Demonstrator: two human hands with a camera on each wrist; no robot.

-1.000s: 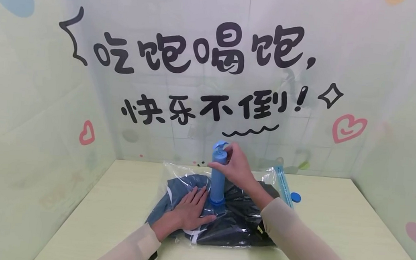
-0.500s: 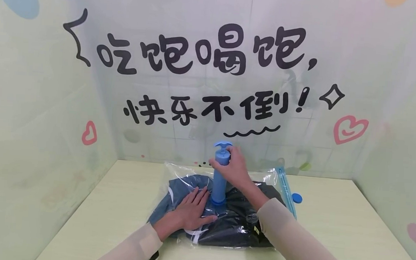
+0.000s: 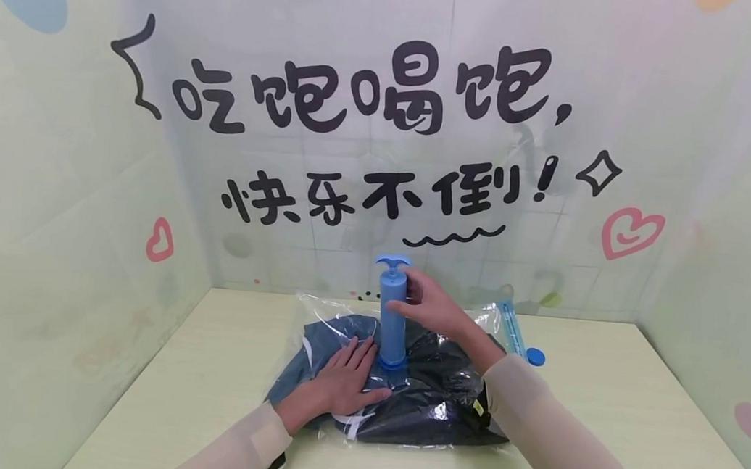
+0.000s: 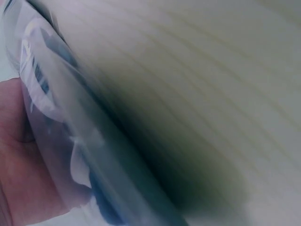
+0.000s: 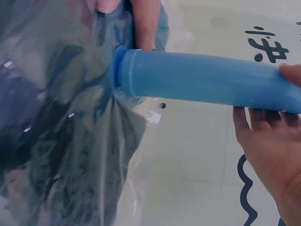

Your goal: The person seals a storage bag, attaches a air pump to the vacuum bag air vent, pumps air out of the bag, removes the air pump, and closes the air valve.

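A blue hand pump (image 3: 392, 326) stands nearly upright on a clear plastic storage bag (image 3: 437, 420), its T-shaped handle at the top. Dark and blue clothes (image 3: 336, 333) fill the bag. My right hand (image 3: 434, 308) grips the upper barrel, thumb in front and fingers behind. In the right wrist view the pump's base (image 5: 127, 73) meets the bag, and the right hand's fingers (image 5: 265, 117) wrap the barrel. Left of the pump, my left hand (image 3: 342, 383) lies flat with spread fingers on the bag. The left wrist view shows part of that hand (image 4: 28, 169) against the plastic.
A round blue cap (image 3: 535, 357) lies on the pale wooden table (image 3: 624, 419), right of the bag's blue zip strip (image 3: 513, 330). A printed sheet wall (image 3: 321, 260) closes off the back. Something small and black (image 3: 276, 464) shows beside the left sleeve.
My right hand has slid from just under the handle to lower on the pump's barrel. The handle has turned broadside. My left hand stays in place on the bag.
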